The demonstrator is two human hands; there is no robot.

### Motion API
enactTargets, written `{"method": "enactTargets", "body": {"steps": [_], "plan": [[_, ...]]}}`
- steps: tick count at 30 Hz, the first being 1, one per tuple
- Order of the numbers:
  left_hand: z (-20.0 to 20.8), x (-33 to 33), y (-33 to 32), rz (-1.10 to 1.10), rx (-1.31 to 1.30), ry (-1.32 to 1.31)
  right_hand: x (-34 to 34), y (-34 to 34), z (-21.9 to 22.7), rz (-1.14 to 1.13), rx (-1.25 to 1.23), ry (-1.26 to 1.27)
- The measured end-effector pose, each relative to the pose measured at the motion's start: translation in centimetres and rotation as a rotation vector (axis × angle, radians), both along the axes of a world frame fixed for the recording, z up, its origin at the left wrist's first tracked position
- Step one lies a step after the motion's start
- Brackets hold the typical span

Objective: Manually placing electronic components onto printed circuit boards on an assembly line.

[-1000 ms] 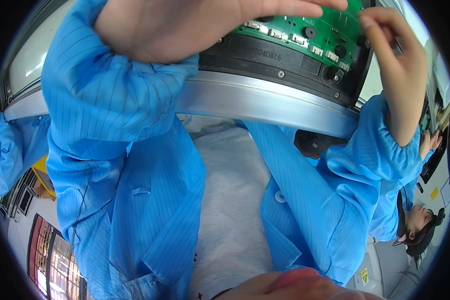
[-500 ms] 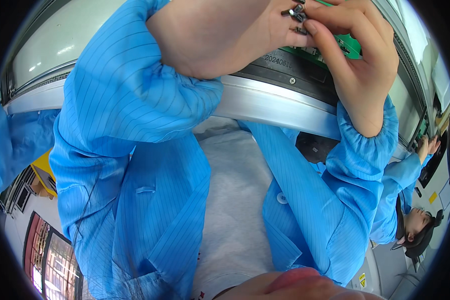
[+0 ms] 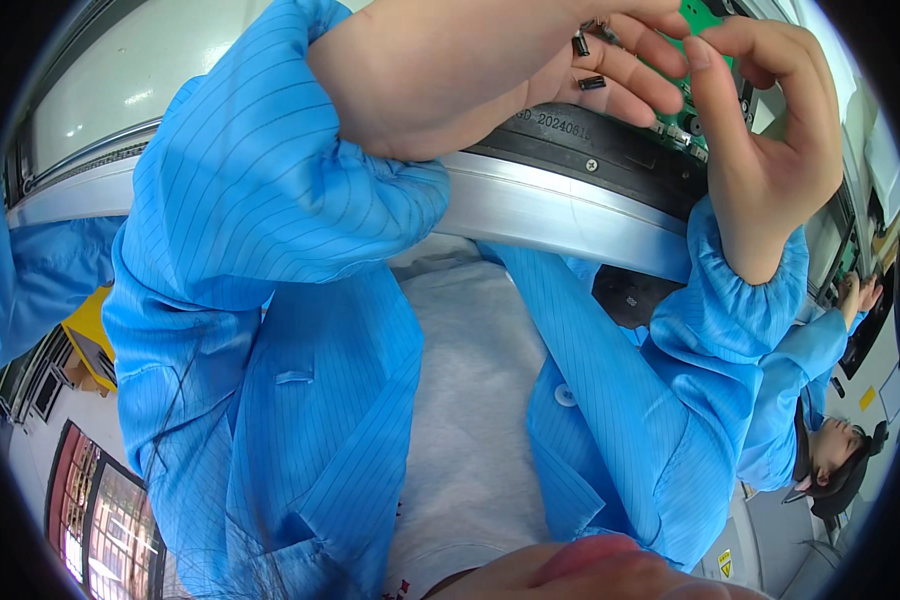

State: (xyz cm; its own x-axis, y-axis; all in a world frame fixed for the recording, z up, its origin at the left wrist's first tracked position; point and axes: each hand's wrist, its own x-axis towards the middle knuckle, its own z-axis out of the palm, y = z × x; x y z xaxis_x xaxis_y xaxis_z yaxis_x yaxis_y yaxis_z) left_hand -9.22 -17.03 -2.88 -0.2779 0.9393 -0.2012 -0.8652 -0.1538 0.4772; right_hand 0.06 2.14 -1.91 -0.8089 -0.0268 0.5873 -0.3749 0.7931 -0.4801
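Note:
My left hand (image 3: 535, 85) is held palm up at the top, its fingers loosely curled. Several small black cylindrical capacitors (image 3: 592, 83) lie in its palm and on its fingers. Just to the right, my right hand (image 3: 775, 150) is above a green circuit board (image 3: 702, 14), with thumb and index fingertip brought together in a pinch. Whatever may sit between those fingertips is too small or hidden to make out. Both hands cover much of the board, and its far part is cut off by the picture's upper edge.
The board lies in a dark fixture (image 3: 560, 145) with screws. In front runs a silver metal rail (image 3: 570, 205). A pale surface (image 3: 130, 90) is at the left. Another person in blue (image 3: 795, 365) works at the far right. A yellow bin (image 3: 92, 335) stands at the left.
My right hand has moved right, away from the left palm to over the board. The left fingers have spread a little, and fewer capacitors show in that hand.

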Motion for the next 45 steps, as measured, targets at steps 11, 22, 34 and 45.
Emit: {"method": "enactTargets", "body": {"steps": [11, 22, 34, 45], "plan": [[-1.1, 1.0, 0.0, 0.11, 0.064, -0.039, -3.6, -4.5, -6.7, 0.373, -0.911, 0.314], [0.9, 2.6, 0.3, 0.131, -0.099, 0.286, -0.7, -1.4, -0.5, 0.076, 0.239, -0.21], [0.2, -0.4, -0.4, -0.057, -0.171, 0.104, -0.9, -1.2, -0.1, -0.066, 0.121, 0.191], [1.1, 1.8, 0.4, 0.218, -0.426, 0.527, -0.6, 1.3, -0.2, 0.144, 0.231, 0.136]]}}
